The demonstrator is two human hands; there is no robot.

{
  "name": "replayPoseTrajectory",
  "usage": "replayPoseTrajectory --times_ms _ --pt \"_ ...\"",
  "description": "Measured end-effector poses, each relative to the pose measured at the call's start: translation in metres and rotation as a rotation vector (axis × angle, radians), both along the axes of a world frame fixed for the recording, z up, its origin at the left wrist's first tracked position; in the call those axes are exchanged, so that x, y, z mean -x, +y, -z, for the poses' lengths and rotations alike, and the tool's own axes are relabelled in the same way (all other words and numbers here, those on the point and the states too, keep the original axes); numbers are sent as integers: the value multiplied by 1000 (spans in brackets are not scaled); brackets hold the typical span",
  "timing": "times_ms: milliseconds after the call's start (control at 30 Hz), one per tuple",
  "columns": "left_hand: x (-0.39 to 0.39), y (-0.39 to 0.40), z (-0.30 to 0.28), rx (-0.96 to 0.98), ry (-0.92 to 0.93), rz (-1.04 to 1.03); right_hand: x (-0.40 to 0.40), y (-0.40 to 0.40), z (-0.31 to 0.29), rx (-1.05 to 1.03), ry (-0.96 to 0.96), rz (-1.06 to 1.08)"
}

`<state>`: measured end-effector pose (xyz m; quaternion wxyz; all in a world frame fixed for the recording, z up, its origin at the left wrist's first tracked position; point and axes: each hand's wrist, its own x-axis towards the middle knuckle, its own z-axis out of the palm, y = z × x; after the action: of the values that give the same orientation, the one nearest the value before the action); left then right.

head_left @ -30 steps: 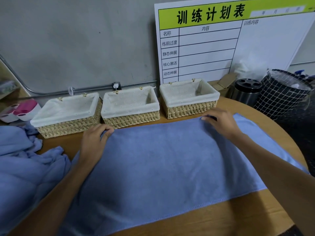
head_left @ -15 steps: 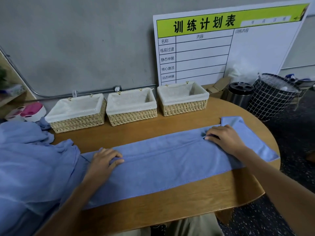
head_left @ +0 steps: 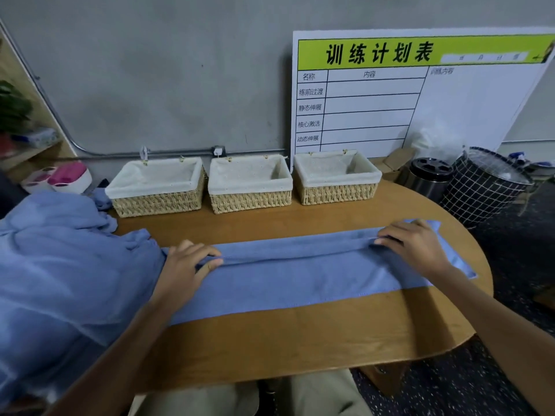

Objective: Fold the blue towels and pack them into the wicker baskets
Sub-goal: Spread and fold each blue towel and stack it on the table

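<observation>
Pinching the far fold of the blue towel (head_left: 294,274) on the tabletop (head_left: 300,334), left hand (head_left: 186,265) and right hand (head_left: 417,247); best drawn evenly toward the near hem. Beyond, three empty wicker baskets (head_left: 249,187), unobstructed; leftward, heaped blue towels (head_left: 60,265) crowding that end.

**Dim, soft, wide-angle**

Low, even indoor light; grey wall (head_left: 150,85) murky. My hands cast faint shadows on the towel (head_left: 300,274). Whiteboard (head_left: 450,94) is the brightest patch, its small print smeared. Edges bow; corners soft.
</observation>
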<state>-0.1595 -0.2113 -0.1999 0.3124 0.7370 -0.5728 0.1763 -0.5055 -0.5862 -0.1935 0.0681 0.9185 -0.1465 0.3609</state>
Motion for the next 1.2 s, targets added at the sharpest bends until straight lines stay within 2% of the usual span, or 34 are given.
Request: replayPoseTrajectory --times_ms 67,133,200,400,567,800,1000,1200 --pt "0 9 9 -36 -18 36 11 9 9 73 119 -2" --pt "-1 12 21 -115 -36 58 23 18 24 56 193 34" --pt "0 13 26 -121 -52 59 33 26 27 -8 183 81" --pt "18 19 5 79 -65 29 43 35 9 5 19 55" --pt "24 38 37 1 -40 150 69 40 29 -42 59 -4" --pt "27 38 34 -20 -46 144 72 41 23 -116 81 2" --pt "35 51 30 -61 42 95 85 46 21 -131 55 36" --pt "41 50 17 2 -92 145 90 46 21 -99 30 46"
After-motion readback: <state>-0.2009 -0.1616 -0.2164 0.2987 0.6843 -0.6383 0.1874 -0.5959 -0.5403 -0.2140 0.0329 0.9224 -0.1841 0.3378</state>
